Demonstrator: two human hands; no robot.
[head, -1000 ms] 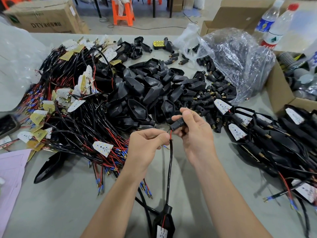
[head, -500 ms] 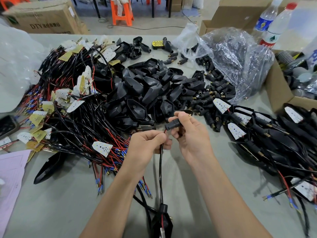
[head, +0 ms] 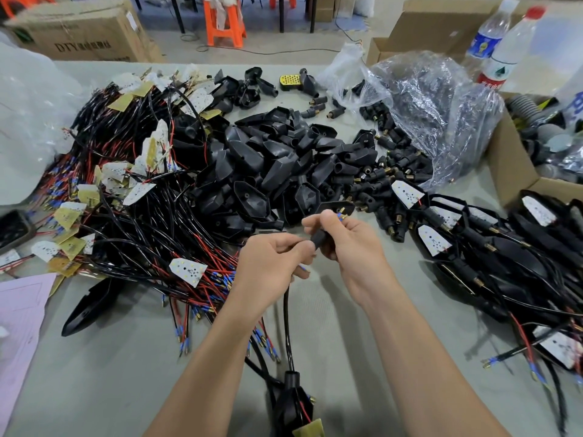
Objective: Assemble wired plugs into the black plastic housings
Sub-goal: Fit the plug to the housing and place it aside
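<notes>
- Grey-green table top (head: 110,373) lies bare only in the near strip around both forearms. A pink paper sheet (head: 19,326) covers its near left corner.
- Left of the hands sprawls a tangle of red and black wires with small white circuit boards (head: 126,222).
- Behind the hands sits a heap of black plastic housings (head: 277,165).
- To the right lies a mass of wired black units (head: 504,253), hemmed in by an open cardboard box (head: 511,171) and a crumpled clear plastic bag (head: 441,105).
- Right hand (head: 350,247) pinches a short black cylindrical plug (head: 318,237) between thumb and fingers. Blue-sleeved wire ends (head: 340,216) poke out past its fingertips.
- Left hand (head: 271,266), close against the right, has its fingers curled round a black cable (head: 287,326) at the plug's near end.
- That cable drops from the left hand to a black housing with a yellow board (head: 293,402), which lies at the near table edge between the forearms.
</notes>
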